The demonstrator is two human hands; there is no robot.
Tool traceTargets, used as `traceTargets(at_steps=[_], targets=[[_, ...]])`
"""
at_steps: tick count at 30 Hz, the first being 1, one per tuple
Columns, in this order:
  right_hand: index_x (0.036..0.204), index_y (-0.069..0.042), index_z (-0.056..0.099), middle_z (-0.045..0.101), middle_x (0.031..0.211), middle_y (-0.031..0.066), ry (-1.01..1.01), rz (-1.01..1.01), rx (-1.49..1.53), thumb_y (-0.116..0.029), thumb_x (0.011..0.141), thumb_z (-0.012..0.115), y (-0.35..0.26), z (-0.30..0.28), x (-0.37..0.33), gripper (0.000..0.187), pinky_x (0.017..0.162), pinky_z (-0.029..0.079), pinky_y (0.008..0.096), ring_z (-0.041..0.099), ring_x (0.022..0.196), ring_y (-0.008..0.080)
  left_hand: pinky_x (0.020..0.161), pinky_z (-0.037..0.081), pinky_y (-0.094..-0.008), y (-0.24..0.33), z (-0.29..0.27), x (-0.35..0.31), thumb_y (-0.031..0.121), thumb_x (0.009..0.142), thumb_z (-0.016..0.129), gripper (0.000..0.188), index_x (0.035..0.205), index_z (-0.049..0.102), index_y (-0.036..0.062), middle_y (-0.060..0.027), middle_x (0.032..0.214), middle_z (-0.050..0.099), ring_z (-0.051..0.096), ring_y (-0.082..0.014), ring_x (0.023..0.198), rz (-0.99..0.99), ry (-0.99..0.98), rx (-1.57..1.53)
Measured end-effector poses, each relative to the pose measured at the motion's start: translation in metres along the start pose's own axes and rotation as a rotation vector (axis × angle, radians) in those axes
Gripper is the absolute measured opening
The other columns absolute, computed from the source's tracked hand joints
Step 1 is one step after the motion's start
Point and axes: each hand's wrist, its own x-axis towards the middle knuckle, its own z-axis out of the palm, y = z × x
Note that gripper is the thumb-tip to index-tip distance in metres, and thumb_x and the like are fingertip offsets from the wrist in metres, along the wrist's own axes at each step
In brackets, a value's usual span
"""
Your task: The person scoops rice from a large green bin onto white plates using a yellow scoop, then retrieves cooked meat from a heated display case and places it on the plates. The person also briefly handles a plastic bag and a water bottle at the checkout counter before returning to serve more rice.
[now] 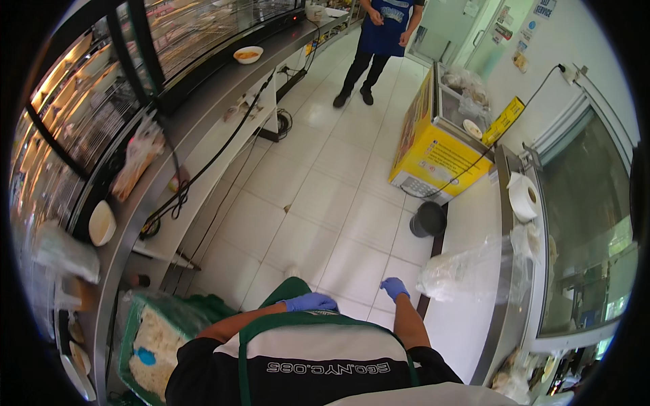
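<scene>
Tiled floor (325,183) mid-frame. Left hand (308,302), blue-gloved, against green apron (288,291), lower centre; palm hidden, grip can't be told. Right hand (395,289) loose, nothing seen in it; best kept clear of plastic bag (443,277).

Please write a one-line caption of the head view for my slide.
Gloved left hand at the waist, gloved right hand out over tiled floor, yellow-sided cabinet ahead.

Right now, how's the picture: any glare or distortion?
Head view: the steel counter bends toward the rim, where the corners go black; head view: pale glare lies on the floor tiles; head view: warm light glows inside the display case.
</scene>
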Motion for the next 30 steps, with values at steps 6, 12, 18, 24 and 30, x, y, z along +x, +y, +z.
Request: traceTargets(at_steps=[6,12,18,24,30], targets=[[0.089,-0.010,0.070,0.066,0.100,0.0143,-0.036,-0.159,0.135,-0.033,0.079,0.054,-0.114,-0.074,0.155,0.030,0.088,0.045,0.0393,0.060,0.097,0.0313,0.092,0.044,-0.0348,-0.030,-0.162,0.101,0.042,0.094,0.045,0.042,0.110,0.065,0.0084,-0.0112,0.109,0.065,0.059,-0.0262,0.102,-0.118,-0.081,0.034],[0.099,-0.008,0.068,0.065,0.105,0.0137,-0.158,-0.164,0.041,-0.035,0.081,0.054,-0.126,-0.138,0.273,0.035,0.089,0.047,0.0387,0.060,0.100,0.0316,0.101,0.039,-0.0326,-0.072,-0.304,0.177,0.037,0.094,0.047,0.045,0.125,0.056,0.0057,-0.0111,0.126,0.057,0.054,-0.0220,0.114,-0.180,-0.246,-0.270],[0.087,-0.005,0.065,0.063,0.073,0.0083,0.091,0.154,0.730,-0.022,0.082,0.058,-0.116,-0.219,0.358,0.018,0.055,0.049,0.0318,0.059,0.060,0.0166,0.105,0.034,-0.0323,-0.093,-0.411,0.234,0.029,0.097,0.045,0.043,0.132,0.050,0.0033,-0.0106,0.134,0.050,0.047,-0.0203,0.122,0.037,-0.253,-0.420],[0.087,-0.004,0.065,0.065,0.075,0.0092,-0.098,0.055,0.518,-0.023,0.082,0.058,-0.105,-0.288,0.468,0.021,0.059,0.049,0.0331,0.062,0.065,0.0186,0.101,0.039,-0.0280,-0.076,-0.511,0.315,0.019,0.095,0.048,0.036,0.126,0.055,0.0039,-0.0064,0.125,0.057,0.053,-0.0152,0.111,-0.089,-0.177,-0.678],[0.092,-0.002,0.063,0.065,0.089,0.0159,-0.017,-0.420,0.396,-0.025,0.088,0.054,-0.295,-0.431,0.598,0.025,0.075,0.049,0.0380,0.063,0.082,0.0295,0.098,0.040,-0.0288,-0.085,-0.612,0.368,0.015,0.093,0.052,0.031,0.122,0.059,0.0048,-0.0055,0.122,0.058,0.053,-0.0155,0.112,-0.145,-0.206,-0.686]])
